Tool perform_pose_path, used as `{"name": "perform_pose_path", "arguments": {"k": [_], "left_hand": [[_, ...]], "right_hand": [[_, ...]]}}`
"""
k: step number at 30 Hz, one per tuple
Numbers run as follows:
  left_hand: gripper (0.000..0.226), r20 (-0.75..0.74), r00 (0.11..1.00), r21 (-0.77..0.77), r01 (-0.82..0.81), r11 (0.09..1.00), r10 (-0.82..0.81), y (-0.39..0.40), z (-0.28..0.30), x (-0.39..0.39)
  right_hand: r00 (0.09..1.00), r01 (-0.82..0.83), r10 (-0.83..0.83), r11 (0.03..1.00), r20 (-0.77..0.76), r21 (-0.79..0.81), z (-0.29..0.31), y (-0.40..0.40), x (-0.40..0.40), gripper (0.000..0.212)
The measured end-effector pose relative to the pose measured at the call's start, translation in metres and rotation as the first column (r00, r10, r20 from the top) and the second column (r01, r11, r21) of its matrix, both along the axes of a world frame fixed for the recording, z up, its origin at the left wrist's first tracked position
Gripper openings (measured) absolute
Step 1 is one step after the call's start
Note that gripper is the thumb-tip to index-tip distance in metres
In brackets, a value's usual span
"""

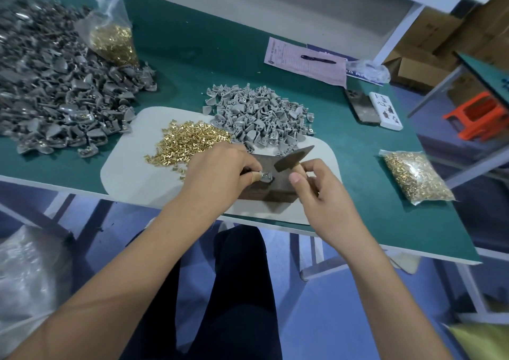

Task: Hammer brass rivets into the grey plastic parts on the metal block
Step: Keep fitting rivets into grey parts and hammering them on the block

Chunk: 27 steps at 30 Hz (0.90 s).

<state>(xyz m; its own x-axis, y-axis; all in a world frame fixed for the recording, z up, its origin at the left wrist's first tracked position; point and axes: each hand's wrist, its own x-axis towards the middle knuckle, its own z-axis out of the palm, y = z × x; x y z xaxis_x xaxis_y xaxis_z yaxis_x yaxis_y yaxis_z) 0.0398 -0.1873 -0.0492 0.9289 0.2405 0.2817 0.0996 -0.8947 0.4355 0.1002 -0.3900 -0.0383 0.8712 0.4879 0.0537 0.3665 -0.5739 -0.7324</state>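
The left hand point(220, 172) pinches a small grey plastic part point(266, 178) with a brass rivet in it, holding it down on the dark metal block point(264, 191). The right hand point(316, 191), just right of it, grips the wooden handle of a small hammer point(293, 158), fingers curled round the handle; the hammer head hangs just above and to the right of the pinched part, not touching it.

Just beyond the left hand lies a loose heap of brass rivets point(190, 145) on a pale mat point(132, 172). Beyond the right hand sits a pile of light grey parts point(259, 114). Far to the left of the left hand spreads a large mound of darker grey parts point(55, 90).

2 clear plastic bags hold more brass rivets: 1 open bag point(113, 37) stands beyond the large mound, and 1 closed bag point(416, 178) lies flat well to the right of the right hand.
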Motion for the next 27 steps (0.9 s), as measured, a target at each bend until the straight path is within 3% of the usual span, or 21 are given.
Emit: {"name": "perform_pose_path", "arguments": {"k": [6,10,12,15,19,23,27], "left_hand": [[0.014,0.014,1.000,-0.002,0.007,1.000,-0.007,0.001,-0.001,0.000],[0.013,0.006,1.000,0.019,0.024,1.000,-0.024,0.003,0.000,0.002],[0.013,0.013,1.000,0.029,0.023,0.999,-0.023,0.003,0.000,0.003],[0.012,0.017,1.000,0.015,0.025,1.000,-0.025,0.004,-0.001,0.003],[0.016,0.020,0.999,0.018,0.039,0.999,-0.039,0.005,-0.001,0.003],[0.013,0.022,0.999,0.014,0.050,0.999,-0.050,0.007,-0.004,0.003],[0.016,0.036,0.998,0.025,0.055,0.998,-0.056,0.007,-0.004,0.003]], "right_hand": [[0.958,0.087,-0.048,0.988,0.283,-0.126,0.015,0.002,-0.008,0.029],[0.936,0.057,0.076,0.931,0.344,-0.361,0.014,0.010,-0.018,0.028],[0.924,0.098,0.045,0.931,0.379,-0.351,0.020,0.009,-0.012,0.028],[0.920,0.154,-0.093,0.979,0.380,-0.135,0.023,0.007,-0.010,0.028],[0.948,0.071,0.054,0.924,0.313,-0.375,0.019,0.011,-0.014,0.025],[0.931,0.142,-0.065,0.971,0.360,-0.191,0.022,0.009,-0.011,0.024],[0.944,0.074,0.058,0.922,0.324,-0.380,0.020,0.011,-0.015,0.022]]}}
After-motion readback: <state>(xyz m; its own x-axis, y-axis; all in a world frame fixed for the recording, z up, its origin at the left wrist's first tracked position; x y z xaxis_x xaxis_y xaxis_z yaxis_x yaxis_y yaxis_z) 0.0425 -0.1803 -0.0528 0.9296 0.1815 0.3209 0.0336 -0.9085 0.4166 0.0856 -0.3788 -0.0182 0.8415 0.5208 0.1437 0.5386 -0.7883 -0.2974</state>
